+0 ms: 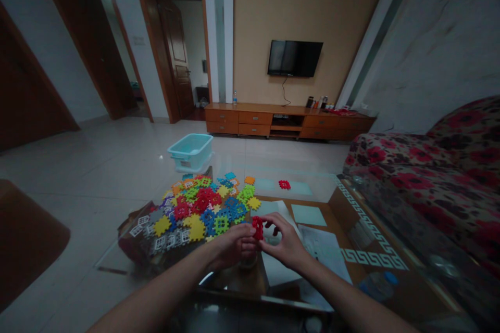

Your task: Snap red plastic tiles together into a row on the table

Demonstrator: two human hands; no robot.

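The glass table (375, 259) spread out under both my hands, with a pale key pattern along it to the right of my right forearm. Well off to the right of that hand stood the flowered sofa (390, 161). Far ahead of both hands ran a long wooden cabinet (253, 118), with a television (296, 58) on the wall above it.

Ahead of my left hand, and spreading away to its left, lay a heap of notched plastic pieces (195, 221) in red, yellow, blue, green, orange and white. Past the heap, farther from me, stood a turquoise bin (191, 161). White paper (274, 271) lay beneath my right hand; whether it was on the glass or under it, I couldn't tell.

My left hand (233, 245) pinched some red plastic (257, 228) between thumb and fingers, and my right hand (284, 243) gripped its other side, thumb below, forefinger above. I couldn't tell if that was one piece or several joined.

As I judged it, little was done: only that red bit was being worked, and most pieces lay waiting in the heap, though some there may have been joined. Ahead of my right hand, well apart from it, lay a lone red piece (284, 184), perhaps set aside
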